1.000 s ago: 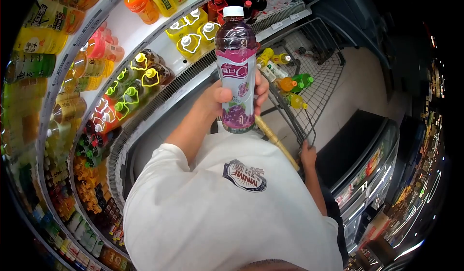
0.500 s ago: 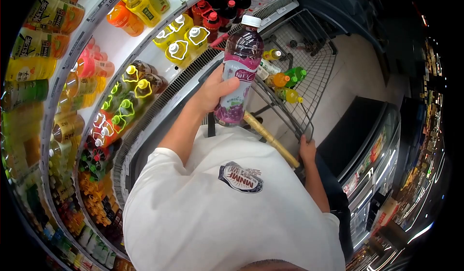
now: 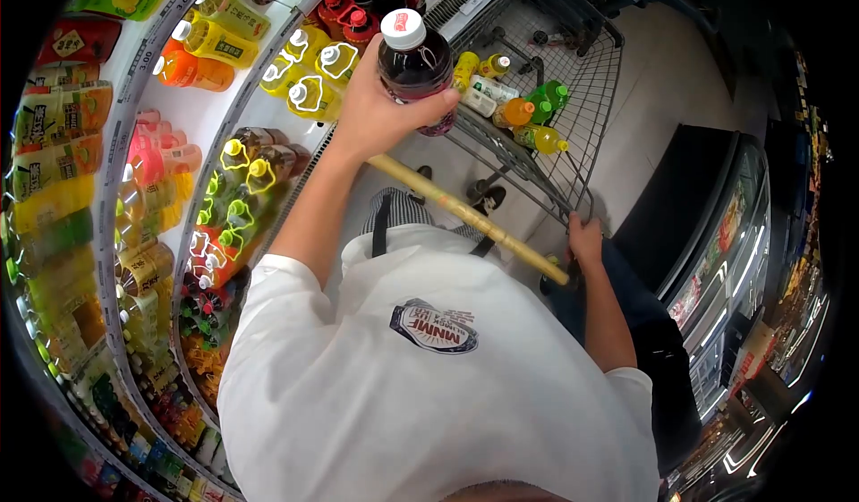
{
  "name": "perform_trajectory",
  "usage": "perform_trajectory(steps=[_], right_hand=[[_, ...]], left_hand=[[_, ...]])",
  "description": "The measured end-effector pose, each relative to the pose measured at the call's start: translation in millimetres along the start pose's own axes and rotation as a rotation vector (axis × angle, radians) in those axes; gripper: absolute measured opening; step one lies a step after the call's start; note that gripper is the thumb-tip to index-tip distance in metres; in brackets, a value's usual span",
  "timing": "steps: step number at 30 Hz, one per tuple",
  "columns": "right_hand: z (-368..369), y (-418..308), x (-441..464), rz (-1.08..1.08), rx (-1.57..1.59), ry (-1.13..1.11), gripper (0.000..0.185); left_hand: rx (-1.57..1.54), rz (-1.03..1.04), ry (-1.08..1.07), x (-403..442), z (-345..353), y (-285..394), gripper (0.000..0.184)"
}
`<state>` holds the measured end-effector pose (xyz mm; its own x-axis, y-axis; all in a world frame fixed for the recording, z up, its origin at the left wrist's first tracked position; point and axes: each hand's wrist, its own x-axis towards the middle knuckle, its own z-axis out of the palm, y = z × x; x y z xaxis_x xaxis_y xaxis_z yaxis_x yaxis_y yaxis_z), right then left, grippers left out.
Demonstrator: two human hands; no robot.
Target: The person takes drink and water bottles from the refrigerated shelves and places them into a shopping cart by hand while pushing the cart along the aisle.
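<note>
Shelves stood left of the cart, a yellow bar behind it. The right hand grasped its frame; the left hand gripped a bottle, tipped cap-forward since earlier.

Glossy plastic bottle, metal wire cart, matt cloth shirt
</note>
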<state>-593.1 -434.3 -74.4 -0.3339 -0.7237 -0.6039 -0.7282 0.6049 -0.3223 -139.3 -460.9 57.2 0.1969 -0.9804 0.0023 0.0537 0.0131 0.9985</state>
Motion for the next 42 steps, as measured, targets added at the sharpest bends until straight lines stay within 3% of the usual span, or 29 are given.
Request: perform_trajectory(steps=[4, 12, 19, 22, 28, 32, 35, 39, 42], right_hand=[[0.4, -0.8, -4.4, -0.046, 0.014, -0.006, 0.057], [8.2, 3.5, -7.0, 0.000, 0.064, -0.008, 0.057], [14.1, 3.5, -23.7, 0.005, 0.069, 0.010, 0.052], [17.1, 2.3, -29.6, 0.040, 0.079, 0.013, 0.051], [18.2, 2.1, -36.4, 0.092, 0.068, -0.022, 0.051], [33.7, 45.6, -24.0, -0.004, -0.028, 0.037, 0.048], [34.0, 42.2, -25.7, 0.021, 0.024, 0.008, 0.046], [36.3, 47.4, -24.9, -0.119, 0.044, 0.035, 0.040], [30.9, 37.6, -29.1, 0.029, 0.142, -0.045, 0.041]], left_hand=[[0.143, 0.138, 0.026, 41.6, 23.5, -29.2, 0.073], [0.590, 0.109, -0.064, 81.0, 82.6, -115.0, 0.085], [0.814, 0.192, -0.229, 117.5, 127.9, -161.7, 0.076], [0.904, 0.088, -0.254, 124.5, 135.5, -184.7, 0.072], [0.877, -0.100, -0.230, 156.7, 154.1, -205.6, 0.065], [0.801, -0.024, -0.179, 186.0, 180.4, -214.2, 0.065], [0.816, -0.023, -0.253, 209.1, 197.6, -237.1, 0.066], [0.846, -0.065, -0.314, 224.0, 225.1, -278.4, 0.064], [0.837, -0.117, -0.361, 227.5, 246.5, -312.7, 0.062]])
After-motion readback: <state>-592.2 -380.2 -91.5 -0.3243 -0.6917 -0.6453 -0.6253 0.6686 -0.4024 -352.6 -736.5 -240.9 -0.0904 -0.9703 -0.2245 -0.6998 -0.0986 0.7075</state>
